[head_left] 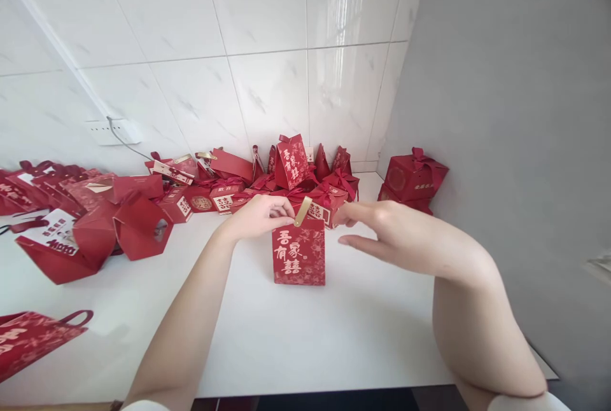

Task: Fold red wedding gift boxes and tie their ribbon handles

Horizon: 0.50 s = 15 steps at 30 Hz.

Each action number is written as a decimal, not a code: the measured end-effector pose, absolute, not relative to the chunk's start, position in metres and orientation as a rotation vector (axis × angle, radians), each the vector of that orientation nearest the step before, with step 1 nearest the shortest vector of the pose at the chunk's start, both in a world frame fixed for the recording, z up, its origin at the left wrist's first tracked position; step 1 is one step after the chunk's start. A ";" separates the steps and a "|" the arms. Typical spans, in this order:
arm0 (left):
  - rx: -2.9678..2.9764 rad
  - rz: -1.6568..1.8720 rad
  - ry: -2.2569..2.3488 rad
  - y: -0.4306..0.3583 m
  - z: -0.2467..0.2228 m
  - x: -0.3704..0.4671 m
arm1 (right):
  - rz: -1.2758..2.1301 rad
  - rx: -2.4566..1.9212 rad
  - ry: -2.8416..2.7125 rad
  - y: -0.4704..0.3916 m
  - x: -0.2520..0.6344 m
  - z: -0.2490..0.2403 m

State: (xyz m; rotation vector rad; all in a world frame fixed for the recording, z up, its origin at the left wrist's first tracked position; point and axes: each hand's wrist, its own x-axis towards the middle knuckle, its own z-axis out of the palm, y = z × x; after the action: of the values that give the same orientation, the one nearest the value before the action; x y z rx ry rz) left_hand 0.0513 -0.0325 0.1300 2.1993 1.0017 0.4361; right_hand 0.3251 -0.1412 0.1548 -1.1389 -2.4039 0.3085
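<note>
A red gift box [300, 254] with white Chinese characters and a pale floral print stands upright on the white table in front of me. From its top edge a short gold strap [303, 212] sticks up, leaning to the right. My left hand [260, 215] pinches the box's top left corner beside the strap, thumb and fingers closed. My right hand [382, 229] hovers just right of the box, apart from it, with thumb and fingers spread and nothing between them.
Behind stand many red boxes [291, 163] along the tiled wall. Two stacked boxes [415, 177] sit at the right by the grey panel. Open red boxes [143, 226] and a floral one [38, 341] lie at left. A power strip [113, 132] is on the wall.
</note>
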 end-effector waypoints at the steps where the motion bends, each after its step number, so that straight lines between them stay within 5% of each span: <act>1: 2.188 0.391 1.040 -0.034 0.131 0.050 | 0.284 -1.181 -2.375 -0.138 0.328 0.153; 15: 2.377 0.040 1.231 -0.038 0.121 0.067 | 0.124 -1.030 -2.412 -0.094 0.293 0.127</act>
State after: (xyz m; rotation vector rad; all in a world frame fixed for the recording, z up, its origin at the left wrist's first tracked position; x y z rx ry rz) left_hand 0.0666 -0.0376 0.1212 2.3772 1.2313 0.0395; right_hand 0.2933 -0.0941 0.1270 -1.0302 -2.4124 0.1236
